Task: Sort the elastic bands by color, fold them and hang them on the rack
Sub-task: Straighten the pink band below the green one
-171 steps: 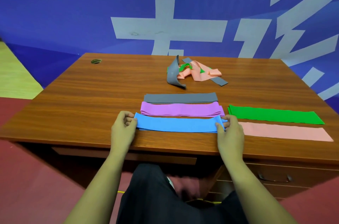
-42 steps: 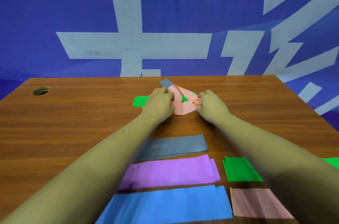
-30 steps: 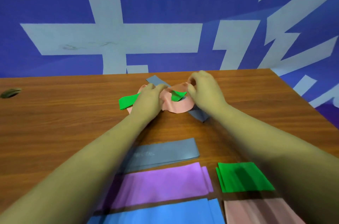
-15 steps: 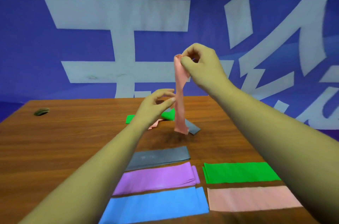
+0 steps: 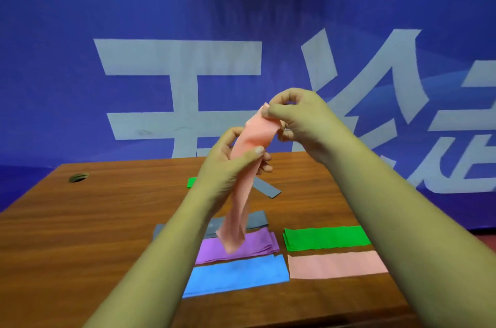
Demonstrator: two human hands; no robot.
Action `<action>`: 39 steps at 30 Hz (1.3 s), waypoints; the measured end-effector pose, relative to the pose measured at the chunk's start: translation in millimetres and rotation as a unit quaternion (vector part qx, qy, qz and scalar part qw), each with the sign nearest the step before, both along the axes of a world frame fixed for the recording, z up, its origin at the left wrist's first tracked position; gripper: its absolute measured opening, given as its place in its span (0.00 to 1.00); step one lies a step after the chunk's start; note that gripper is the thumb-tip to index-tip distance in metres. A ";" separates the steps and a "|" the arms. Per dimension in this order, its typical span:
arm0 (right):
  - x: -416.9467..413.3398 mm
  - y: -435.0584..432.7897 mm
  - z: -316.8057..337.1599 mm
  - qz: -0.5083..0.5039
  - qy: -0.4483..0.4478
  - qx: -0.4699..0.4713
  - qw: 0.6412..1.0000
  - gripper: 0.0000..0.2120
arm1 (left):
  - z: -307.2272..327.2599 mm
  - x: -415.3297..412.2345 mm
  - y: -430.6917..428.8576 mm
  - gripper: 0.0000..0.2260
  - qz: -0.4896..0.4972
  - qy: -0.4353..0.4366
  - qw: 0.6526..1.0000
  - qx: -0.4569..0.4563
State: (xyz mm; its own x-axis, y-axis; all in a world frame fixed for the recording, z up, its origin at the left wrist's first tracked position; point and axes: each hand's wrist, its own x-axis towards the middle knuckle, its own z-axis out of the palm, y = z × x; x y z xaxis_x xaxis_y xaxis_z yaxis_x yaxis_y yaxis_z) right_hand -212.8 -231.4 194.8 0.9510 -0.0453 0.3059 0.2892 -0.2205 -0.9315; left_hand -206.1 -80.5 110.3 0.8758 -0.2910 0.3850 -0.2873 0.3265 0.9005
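Held band (image 5: 252,137) hangs over table (image 5: 80,220) centre, R hand (image 5: 300,118) pinching its top, L hand (image 5: 230,166) gripping it just below at 7 o'clock. Under it, a column: rear band (image 5: 257,219), mid band (image 5: 257,244), front band (image 5: 236,274) nearest the edge; at their 3 o'clock, rear-right band (image 5: 326,237) lies behind front-right band (image 5: 335,264). Loose strip (image 5: 267,189) and scrap (image 5: 192,182) lie at 12 o'clock behind the column, w/ cable hole (image 5: 78,177) at 10.

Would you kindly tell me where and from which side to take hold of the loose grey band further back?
The loose grey band is probably best pinched at its near-right end, from above: that end lies flat and bare on the desk; the rest is hidden behind the left hand.
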 end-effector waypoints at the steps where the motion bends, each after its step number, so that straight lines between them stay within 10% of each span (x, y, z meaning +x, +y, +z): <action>1: -7.6 -0.8 -6.1 0.010 0.018 0.028 0.999 0.05 | -0.7 -5.3 1.4 0.15 -0.003 -0.001 1.000 0.005; 13: -68.5 6.9 -79.7 0.058 0.134 0.154 0.977 0.02 | -41.4 -51.1 9.9 0.06 -0.014 -0.011 0.996 0.091; 29: -68.6 -3.7 -86.5 0.001 -0.061 -0.091 0.994 0.05 | -79.4 -69.6 11.5 0.08 -0.011 0.053 0.987 0.151; 39: -34.0 -8.6 -71.0 0.028 0.067 -0.172 0.983 0.04 | -95.9 -69.1 5.4 0.08 -0.004 0.106 0.983 0.149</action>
State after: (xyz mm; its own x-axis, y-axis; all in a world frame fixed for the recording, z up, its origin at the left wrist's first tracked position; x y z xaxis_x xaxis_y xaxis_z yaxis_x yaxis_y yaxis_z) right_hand -246.8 -240.0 123.8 0.9817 0.0922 0.1665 0.1902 -0.5156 -0.8355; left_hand -275.3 -75.1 14.4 0.9246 -0.3699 0.0906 -0.0814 0.0406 0.9959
